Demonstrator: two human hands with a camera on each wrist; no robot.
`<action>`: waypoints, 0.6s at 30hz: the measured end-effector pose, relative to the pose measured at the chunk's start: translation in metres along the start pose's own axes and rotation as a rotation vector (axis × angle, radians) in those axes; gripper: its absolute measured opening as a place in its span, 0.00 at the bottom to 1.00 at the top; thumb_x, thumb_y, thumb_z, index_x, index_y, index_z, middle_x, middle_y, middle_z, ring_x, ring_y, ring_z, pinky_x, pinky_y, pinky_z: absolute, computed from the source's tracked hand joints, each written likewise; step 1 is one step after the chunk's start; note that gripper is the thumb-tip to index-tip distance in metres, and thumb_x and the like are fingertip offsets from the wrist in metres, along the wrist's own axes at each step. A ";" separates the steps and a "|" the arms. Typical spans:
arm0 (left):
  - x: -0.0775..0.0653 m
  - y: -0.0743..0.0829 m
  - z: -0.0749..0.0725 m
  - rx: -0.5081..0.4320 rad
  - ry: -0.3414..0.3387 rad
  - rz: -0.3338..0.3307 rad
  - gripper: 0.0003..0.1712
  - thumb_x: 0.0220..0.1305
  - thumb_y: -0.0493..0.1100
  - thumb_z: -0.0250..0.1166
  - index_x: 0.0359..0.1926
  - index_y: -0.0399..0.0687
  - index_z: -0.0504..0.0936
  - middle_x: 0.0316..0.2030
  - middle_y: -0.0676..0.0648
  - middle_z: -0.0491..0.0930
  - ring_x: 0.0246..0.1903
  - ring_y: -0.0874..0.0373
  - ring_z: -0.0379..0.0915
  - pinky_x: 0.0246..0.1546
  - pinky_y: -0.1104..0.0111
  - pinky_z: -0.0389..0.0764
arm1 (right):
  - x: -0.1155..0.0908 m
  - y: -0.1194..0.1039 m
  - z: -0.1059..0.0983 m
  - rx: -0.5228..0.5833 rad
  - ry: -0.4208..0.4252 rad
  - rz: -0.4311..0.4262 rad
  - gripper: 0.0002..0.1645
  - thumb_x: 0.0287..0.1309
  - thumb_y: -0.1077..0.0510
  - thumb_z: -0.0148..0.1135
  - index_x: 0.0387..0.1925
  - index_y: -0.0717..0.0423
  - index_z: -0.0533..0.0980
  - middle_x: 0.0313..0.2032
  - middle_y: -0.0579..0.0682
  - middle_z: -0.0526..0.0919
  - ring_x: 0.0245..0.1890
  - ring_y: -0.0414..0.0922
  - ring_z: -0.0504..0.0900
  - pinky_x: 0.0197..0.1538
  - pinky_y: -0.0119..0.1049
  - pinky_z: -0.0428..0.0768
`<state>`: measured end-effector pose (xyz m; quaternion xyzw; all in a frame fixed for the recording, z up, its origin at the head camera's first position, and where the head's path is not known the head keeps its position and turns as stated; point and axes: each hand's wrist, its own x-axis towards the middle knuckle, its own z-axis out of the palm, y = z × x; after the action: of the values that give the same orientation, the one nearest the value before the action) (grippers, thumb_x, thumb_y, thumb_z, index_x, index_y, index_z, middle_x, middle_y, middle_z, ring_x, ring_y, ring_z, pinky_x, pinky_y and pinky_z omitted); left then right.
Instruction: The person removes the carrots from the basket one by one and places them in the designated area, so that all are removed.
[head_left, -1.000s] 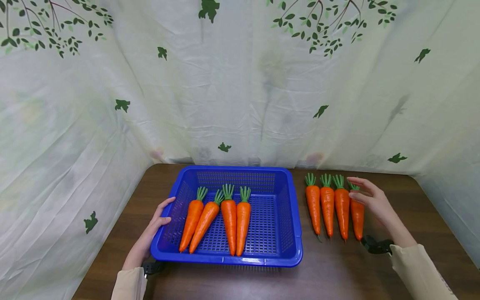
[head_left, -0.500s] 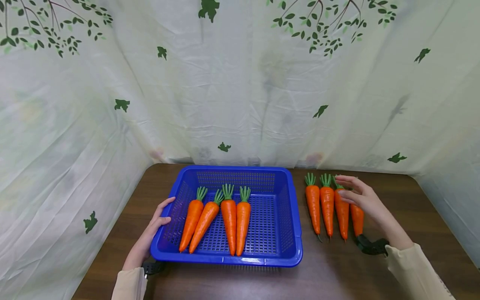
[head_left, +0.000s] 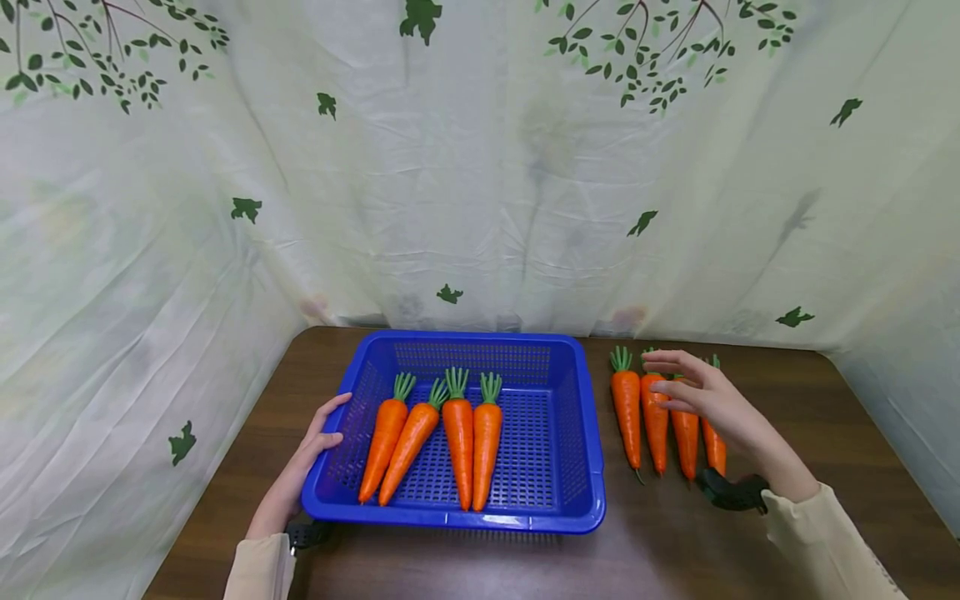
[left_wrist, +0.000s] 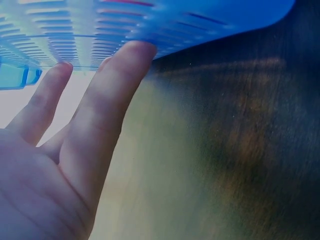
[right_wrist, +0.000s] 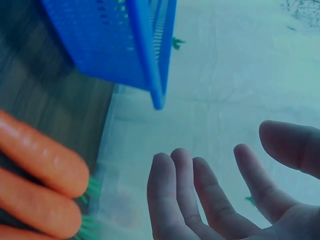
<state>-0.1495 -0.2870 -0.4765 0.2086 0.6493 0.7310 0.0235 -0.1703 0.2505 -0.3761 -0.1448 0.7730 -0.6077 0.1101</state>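
Observation:
My left hand (head_left: 309, 446) rests against the left side of a blue plastic basket (head_left: 525, 523). In the left wrist view its fingertips touch the slotted basket wall (left_wrist: 200, 30). Several orange carrots with green tops lie in the basket, among them the rightmost carrot (head_left: 487, 442). On the table to the right, several more carrots lie side by side. My right hand (head_left: 708, 396) hovers over this row with fingers spread, holding nothing. It partly hides the carrots except the leftmost carrot (head_left: 627, 417). In the right wrist view, carrots (right_wrist: 42, 155) lie below and left of the fingers.
The brown wooden table (head_left: 420, 571) carries the basket and the carrot row. A pale curtain (head_left: 480, 167) with leaf prints hangs behind and at both sides. The right part of the basket floor (head_left: 528, 450) is bare mesh.
My right hand has moved left along the carrot row, from the rightmost carrot to above the second and third from the left. The left hand, basket and carrots have not moved.

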 end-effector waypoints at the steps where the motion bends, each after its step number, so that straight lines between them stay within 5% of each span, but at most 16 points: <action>1: 0.000 0.000 0.000 -0.008 -0.004 0.003 0.37 0.62 0.27 0.37 0.67 0.62 0.65 0.57 0.56 0.69 0.52 0.64 0.70 0.49 0.74 0.72 | 0.000 -0.001 0.001 0.004 -0.005 0.005 0.28 0.67 0.60 0.54 0.64 0.67 0.61 0.61 0.65 0.63 0.48 0.40 0.78 0.48 0.39 0.79; 18: 0.000 0.001 0.000 0.000 -0.002 -0.015 0.36 0.63 0.27 0.37 0.67 0.62 0.64 0.57 0.57 0.69 0.52 0.64 0.70 0.49 0.73 0.72 | 0.015 -0.014 0.031 0.056 -0.072 0.036 0.29 0.66 0.56 0.56 0.65 0.61 0.63 0.62 0.62 0.65 0.51 0.50 0.77 0.51 0.46 0.77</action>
<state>-0.1495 -0.2871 -0.4759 0.2044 0.6507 0.7307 0.0298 -0.1726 0.2142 -0.3692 -0.1495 0.7538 -0.6213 0.1529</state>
